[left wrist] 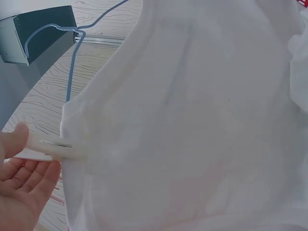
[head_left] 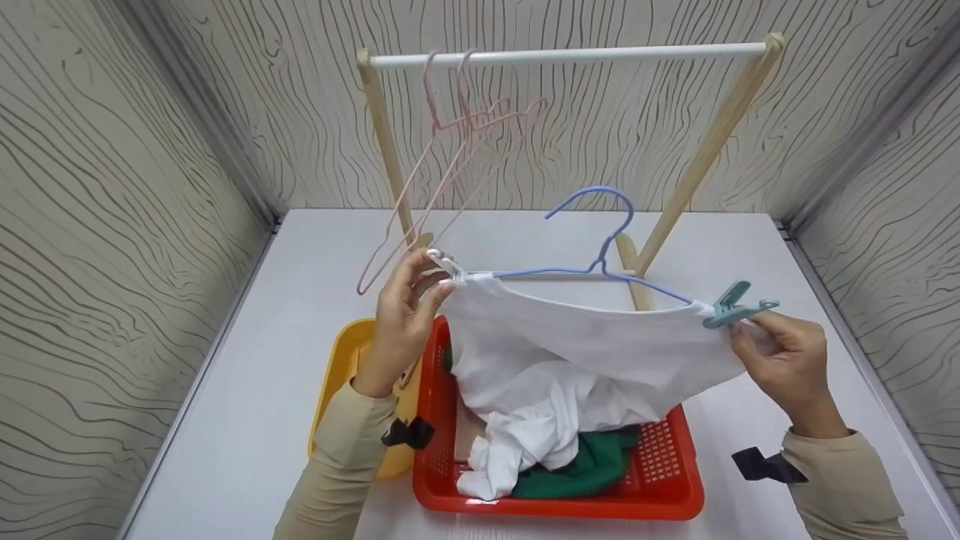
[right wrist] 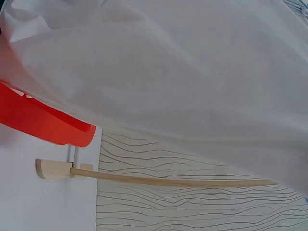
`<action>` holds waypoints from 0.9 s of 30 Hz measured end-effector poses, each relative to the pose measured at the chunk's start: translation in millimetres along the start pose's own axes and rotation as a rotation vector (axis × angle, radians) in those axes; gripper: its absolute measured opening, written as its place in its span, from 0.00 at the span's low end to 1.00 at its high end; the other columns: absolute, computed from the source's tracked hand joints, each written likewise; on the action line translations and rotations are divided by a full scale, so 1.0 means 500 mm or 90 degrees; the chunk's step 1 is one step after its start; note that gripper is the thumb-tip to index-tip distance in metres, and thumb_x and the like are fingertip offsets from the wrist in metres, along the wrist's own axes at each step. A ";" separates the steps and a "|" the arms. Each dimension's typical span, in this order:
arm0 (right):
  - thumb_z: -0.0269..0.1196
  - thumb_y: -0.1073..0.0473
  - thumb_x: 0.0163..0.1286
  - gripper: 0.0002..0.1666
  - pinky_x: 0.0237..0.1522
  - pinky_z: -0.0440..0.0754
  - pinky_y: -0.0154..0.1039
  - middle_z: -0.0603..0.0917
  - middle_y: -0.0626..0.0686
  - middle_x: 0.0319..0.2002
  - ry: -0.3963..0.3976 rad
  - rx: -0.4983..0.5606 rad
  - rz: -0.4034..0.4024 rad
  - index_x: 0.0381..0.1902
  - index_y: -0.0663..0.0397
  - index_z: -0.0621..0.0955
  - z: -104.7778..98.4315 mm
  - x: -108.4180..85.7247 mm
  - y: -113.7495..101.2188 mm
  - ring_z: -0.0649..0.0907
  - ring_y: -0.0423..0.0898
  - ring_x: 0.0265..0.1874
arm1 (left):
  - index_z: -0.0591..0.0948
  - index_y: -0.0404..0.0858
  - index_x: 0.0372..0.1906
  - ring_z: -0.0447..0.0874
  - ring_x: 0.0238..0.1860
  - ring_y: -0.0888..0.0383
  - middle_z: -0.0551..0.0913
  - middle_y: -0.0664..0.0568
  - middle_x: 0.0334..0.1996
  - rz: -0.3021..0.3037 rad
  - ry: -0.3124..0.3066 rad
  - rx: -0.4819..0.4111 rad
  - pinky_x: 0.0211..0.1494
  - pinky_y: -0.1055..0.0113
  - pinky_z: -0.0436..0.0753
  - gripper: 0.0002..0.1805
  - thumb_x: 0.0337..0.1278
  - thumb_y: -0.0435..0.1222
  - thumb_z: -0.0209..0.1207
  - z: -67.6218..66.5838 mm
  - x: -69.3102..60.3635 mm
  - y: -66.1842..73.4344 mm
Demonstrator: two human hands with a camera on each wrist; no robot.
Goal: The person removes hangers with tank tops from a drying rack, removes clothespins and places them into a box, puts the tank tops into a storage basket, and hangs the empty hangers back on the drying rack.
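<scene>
A white garment (head_left: 600, 330) hangs spread on a blue wire hanger (head_left: 600, 247), its lower folds drooping into a red basket (head_left: 559, 506). My left hand (head_left: 405, 315) pinches a white clothespin (head_left: 450, 266) at the garment's left corner; in the left wrist view the thumb lies above this clothespin (left wrist: 55, 147) and the fingers below. At the right corner, my right hand (head_left: 787, 360) holds a teal clothespin (head_left: 727, 311) between thumb and fingers, by its lower handle. Cloth fills most of the right wrist view, hiding that hand.
Behind stands a wooden rack with a white rail (head_left: 570, 55). Pink wire hangers (head_left: 450, 150) hang at the rail's left. A yellow basket (head_left: 337, 367) sits left of the red one, which contains green cloth (head_left: 585, 472). Patterned panels (head_left: 97, 225) surround the white table (head_left: 247, 337).
</scene>
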State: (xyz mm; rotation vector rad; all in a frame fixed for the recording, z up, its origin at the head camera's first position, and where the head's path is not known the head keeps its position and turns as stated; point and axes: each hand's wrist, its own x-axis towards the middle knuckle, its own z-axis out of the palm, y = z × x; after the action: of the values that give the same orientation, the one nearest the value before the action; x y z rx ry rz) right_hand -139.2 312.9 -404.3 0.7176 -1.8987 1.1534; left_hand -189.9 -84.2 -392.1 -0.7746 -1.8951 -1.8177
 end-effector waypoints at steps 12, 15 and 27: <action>0.60 0.79 0.55 0.05 0.38 0.80 0.16 0.86 0.32 0.40 0.001 0.010 0.019 0.29 0.83 0.80 0.003 0.000 -0.002 0.85 0.25 0.39 | 0.70 0.18 0.47 0.82 0.51 0.62 0.80 0.52 0.45 0.061 0.051 -0.010 0.62 0.70 0.80 0.16 0.58 0.24 0.58 -0.005 -0.001 -0.001; 0.60 0.78 0.56 0.06 0.38 0.80 0.16 0.86 0.32 0.40 0.004 0.012 0.017 0.29 0.83 0.80 0.004 0.001 -0.001 0.85 0.25 0.39 | 0.70 0.18 0.47 0.82 0.51 0.61 0.80 0.55 0.45 0.070 0.063 -0.002 0.61 0.70 0.80 0.16 0.58 0.25 0.59 -0.008 -0.003 0.001; 0.61 0.77 0.57 0.07 0.38 0.79 0.15 0.85 0.30 0.40 0.002 -0.017 0.026 0.29 0.84 0.79 -0.001 0.000 -0.001 0.85 0.23 0.39 | 0.71 0.19 0.51 0.82 0.51 0.63 0.81 0.48 0.46 0.014 0.067 0.023 0.60 0.72 0.81 0.21 0.55 0.25 0.62 -0.031 -0.011 0.006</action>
State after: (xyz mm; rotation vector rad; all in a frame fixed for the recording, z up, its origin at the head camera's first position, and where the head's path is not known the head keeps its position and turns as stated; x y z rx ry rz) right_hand -139.0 313.0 -404.0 0.6652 -1.9295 1.1520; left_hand -185.3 -100.3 -392.0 -0.6715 -1.8408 -1.7694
